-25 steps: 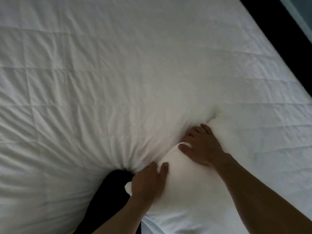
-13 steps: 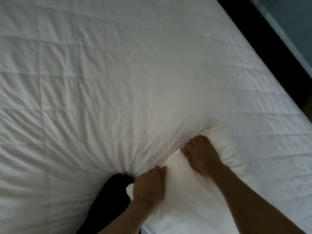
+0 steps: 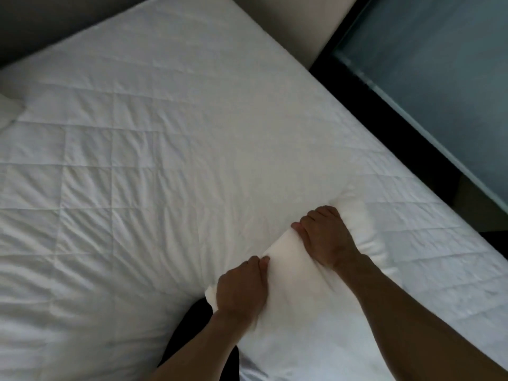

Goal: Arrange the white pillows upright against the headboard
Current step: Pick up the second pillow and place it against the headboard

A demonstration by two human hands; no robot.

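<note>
A white pillow [image 3: 297, 306] lies at the near edge of the quilted white bed [image 3: 154, 166], its far end pressed into the cover. My left hand [image 3: 242, 287] grips the pillow's near left corner. My right hand [image 3: 324, 237] grips its top edge further right. A corner of a second white pillow [image 3: 8, 111] shows at the far left edge. The grey padded headboard [image 3: 55, 20] runs along the bed's top left side.
A beige upholstered panel [image 3: 299, 26] meets the bed's far corner. A dark strip of floor [image 3: 384, 111] and a grey-blue surface [image 3: 439, 59] lie along the bed's right side. My dark-clothed leg [image 3: 192, 328] presses against the near edge.
The view has tilted up and left, bringing the headboard, the bed's far corner and a second pillow into sight. Both hands keep their grip on the pillow, which has risen slightly.
</note>
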